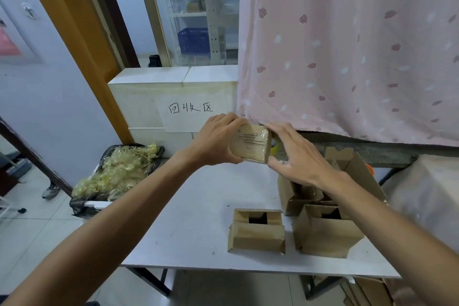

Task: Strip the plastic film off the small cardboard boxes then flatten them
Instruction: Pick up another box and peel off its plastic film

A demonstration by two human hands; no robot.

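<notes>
I hold a small cardboard box [249, 143] wrapped in clear plastic film above the far side of the white table [193, 221]. My left hand [216, 139] grips its left end, fingers over the top and thumb underneath. My right hand [293, 156] holds its right end, fingers along the top edge and thumb at the lower corner. Something yellow shows just behind the box at my right fingers. On the table, an opened bare box [257, 231] stands near the front, another [325, 231] to its right, and one more [298, 194] behind under my right forearm.
A black bag [116, 171] heaped with crumpled film sits at the table's left edge. White cartons with a handwritten label [190, 108] stand behind. A pink curtain [347, 45] hangs at the right. A large open carton [360, 169] stands at the table's right.
</notes>
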